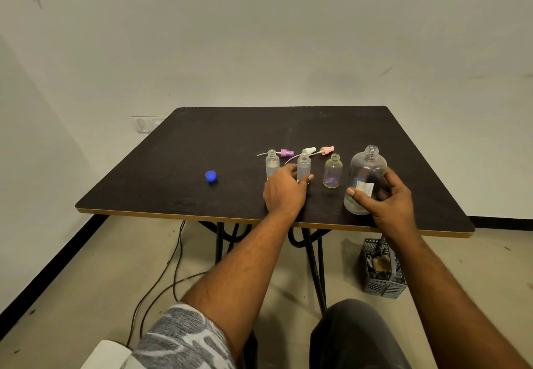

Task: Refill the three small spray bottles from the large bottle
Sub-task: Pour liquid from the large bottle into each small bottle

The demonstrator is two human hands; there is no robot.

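Right hand (386, 195) wrapped around large bottle (365, 178), upright, uncapped, right of centre on worktop (202, 143); left hand (284, 191) gripped middle spray bottle (303, 167), just left, mouth open.

Head view looks forward and down at table (202, 152)

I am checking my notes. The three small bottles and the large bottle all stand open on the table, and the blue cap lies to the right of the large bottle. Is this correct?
Not quite. In the head view the blue cap lies left of the small bottles, far from the large bottle. The bottles do stand open on the table.
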